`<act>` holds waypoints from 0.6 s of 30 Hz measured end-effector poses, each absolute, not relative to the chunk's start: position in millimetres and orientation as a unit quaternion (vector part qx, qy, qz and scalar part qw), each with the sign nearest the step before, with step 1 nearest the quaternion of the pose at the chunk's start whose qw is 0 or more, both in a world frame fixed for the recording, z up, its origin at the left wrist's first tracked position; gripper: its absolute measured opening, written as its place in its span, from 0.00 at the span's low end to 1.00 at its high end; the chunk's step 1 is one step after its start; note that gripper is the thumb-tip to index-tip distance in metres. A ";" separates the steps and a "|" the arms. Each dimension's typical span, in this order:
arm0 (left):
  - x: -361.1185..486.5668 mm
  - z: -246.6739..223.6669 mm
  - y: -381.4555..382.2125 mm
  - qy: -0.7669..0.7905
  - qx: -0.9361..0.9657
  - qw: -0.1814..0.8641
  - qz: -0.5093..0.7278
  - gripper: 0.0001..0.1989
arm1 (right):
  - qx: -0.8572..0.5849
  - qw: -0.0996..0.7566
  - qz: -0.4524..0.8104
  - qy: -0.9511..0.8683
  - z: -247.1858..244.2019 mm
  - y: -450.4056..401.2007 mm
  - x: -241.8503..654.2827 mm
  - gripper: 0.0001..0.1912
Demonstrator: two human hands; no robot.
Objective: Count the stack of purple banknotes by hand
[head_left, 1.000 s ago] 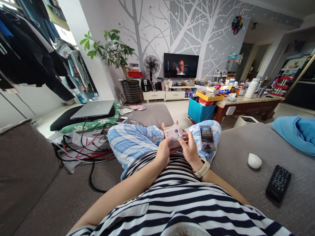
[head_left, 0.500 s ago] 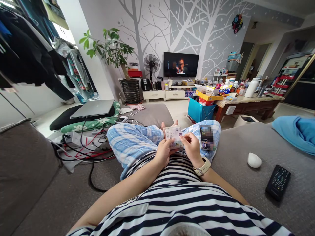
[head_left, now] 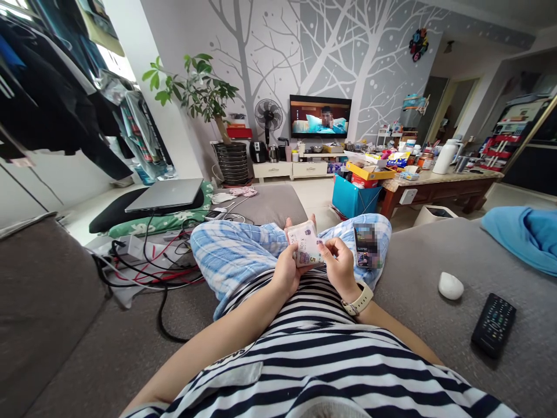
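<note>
A stack of banknotes [head_left: 304,242] is held over my lap, above my striped shirt. My left hand [head_left: 285,273] grips the stack from below and the left side. My right hand [head_left: 339,264], with a pale watch at the wrist, pinches the right edge of the top note with thumb and fingers. A phone [head_left: 364,246] lies on my right knee in blue plaid trousers, just right of my right hand.
I sit on a grey sofa [head_left: 435,261] with a white mouse [head_left: 450,285], a black remote [head_left: 494,324] and a blue cloth [head_left: 526,238] to my right. A laptop [head_left: 165,194] and tangled cables [head_left: 143,264] lie left. A TV [head_left: 320,116] and cluttered table [head_left: 439,177] stand ahead.
The banknote stack has tilted slightly left and my right hand has shifted its pinch along the top note. The picture on the TV has changed.
</note>
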State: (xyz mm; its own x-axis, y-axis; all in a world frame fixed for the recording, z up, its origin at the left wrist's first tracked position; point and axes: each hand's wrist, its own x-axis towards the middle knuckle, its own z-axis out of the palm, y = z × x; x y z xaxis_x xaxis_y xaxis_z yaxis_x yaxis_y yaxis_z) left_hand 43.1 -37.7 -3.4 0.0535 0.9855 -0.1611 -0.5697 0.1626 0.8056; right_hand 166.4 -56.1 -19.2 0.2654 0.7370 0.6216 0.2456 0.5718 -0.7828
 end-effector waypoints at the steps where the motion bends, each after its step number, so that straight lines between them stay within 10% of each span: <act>1: 42.9 -3.4 -37.3 0.368 0.285 0.667 0.581 0.13 | -0.417 0.673 0.181 -0.584 -18.7 -57.3 166.0 0.13; 18: 40.7 -0.8 -36.6 0.336 0.362 0.653 0.574 0.16 | -0.366 0.658 0.137 -0.644 -9.1 -59.5 166.7 0.11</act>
State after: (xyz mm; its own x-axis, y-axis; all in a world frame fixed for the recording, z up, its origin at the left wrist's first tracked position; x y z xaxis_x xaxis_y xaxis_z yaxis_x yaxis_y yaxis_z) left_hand 40.7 -36.6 -0.8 0.1148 0.9931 -0.0229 -0.5068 0.0784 0.8585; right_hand 166.7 -59.5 -9.1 0.1334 0.6519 0.7464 0.2908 0.6943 -0.6583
